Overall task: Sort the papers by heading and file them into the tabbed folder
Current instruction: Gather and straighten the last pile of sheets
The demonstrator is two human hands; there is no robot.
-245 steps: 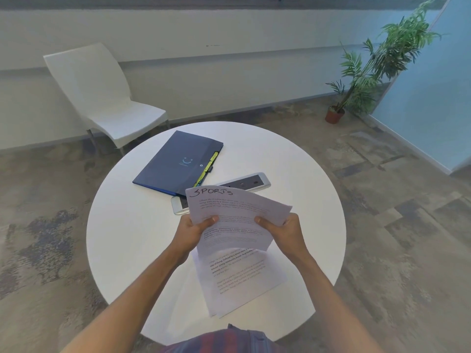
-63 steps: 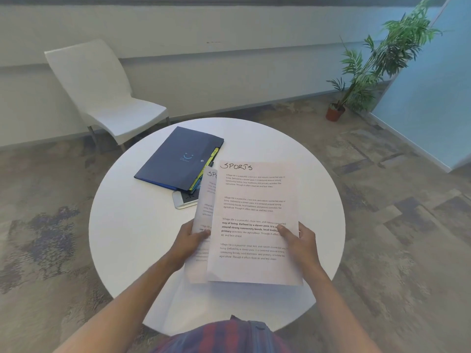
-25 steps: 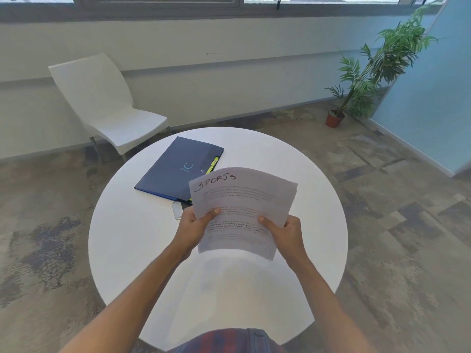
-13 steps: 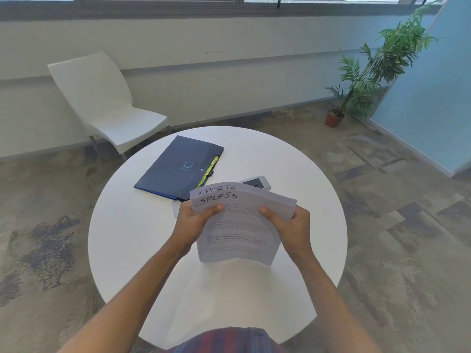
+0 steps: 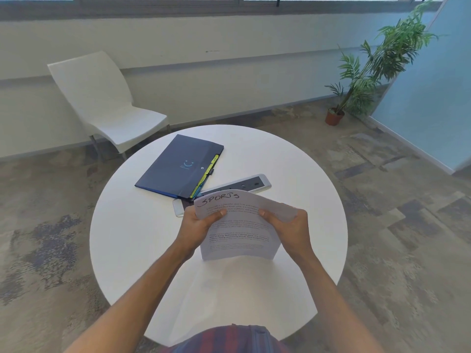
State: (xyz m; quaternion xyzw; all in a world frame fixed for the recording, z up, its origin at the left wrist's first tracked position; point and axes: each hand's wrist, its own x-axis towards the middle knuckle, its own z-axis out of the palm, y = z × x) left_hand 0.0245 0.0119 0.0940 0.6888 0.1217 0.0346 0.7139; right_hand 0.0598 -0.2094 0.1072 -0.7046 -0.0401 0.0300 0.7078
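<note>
Nearest the camera, both forearms reach out over the round white surface [image 5: 132, 245]. The left hand [image 5: 196, 229] and the right hand [image 5: 290, 229] hold a thin stack of papers [image 5: 239, 240] upright between them, its lower edge standing on or just above the surface; which is hard to tell. Each hand has its thumb pressed on the front sheet and its fingers curled behind, so both are grasping the papers. The front sheet is headed "SPORTS" in handwriting, and its top bows away from the person.

Just beyond the papers lies a white power strip [image 5: 239, 186], partly hidden by them. Farther back rests the dark blue tabbed folder [image 5: 178, 165], closed, with yellow and blue tabs showing along its right edge.

The sorting seems at least partly done, with a sports group gathered. Filing is all left: the folder is not yet opened.
</note>
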